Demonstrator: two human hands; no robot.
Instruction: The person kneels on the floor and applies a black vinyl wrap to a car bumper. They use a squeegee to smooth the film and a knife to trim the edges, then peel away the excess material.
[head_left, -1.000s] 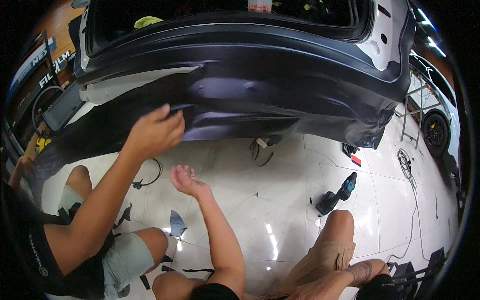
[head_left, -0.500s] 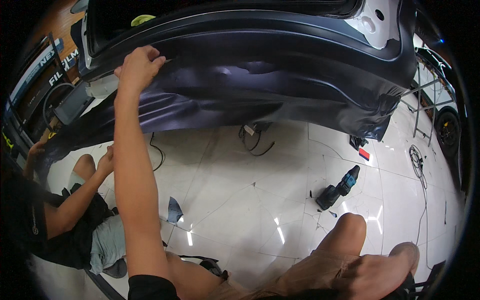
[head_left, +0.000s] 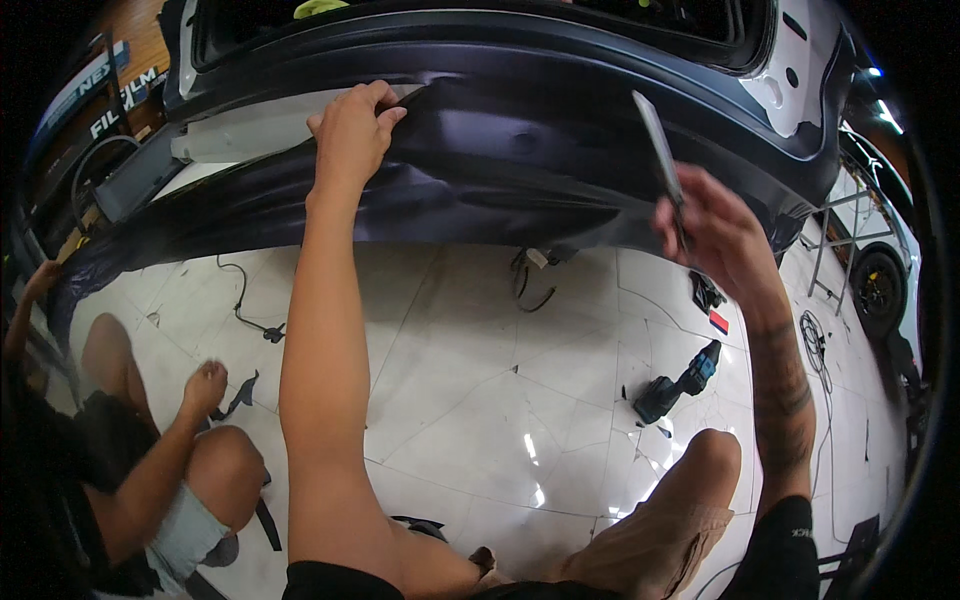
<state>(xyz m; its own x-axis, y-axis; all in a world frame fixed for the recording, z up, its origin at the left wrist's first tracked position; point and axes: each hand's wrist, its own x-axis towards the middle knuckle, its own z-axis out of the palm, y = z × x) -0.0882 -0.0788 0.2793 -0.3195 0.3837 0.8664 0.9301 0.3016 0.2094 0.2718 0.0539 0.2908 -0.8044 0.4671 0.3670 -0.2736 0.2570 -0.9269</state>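
dark film (head_left: 545, 150) covers middle and right of the car rear (head_left: 788, 110), pale left strip (head_left: 250, 128) left bare, film's lower edge hanging loose, left hand (head_left: 355, 130) pinching its upper edge, right hand (head_left: 715, 222) gripping a slim silver tool (head_left: 656, 138) in front.

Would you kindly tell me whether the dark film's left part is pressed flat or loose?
Loose there: the dark film hangs below the exposed pale panel, with the left hand at its upper edge.
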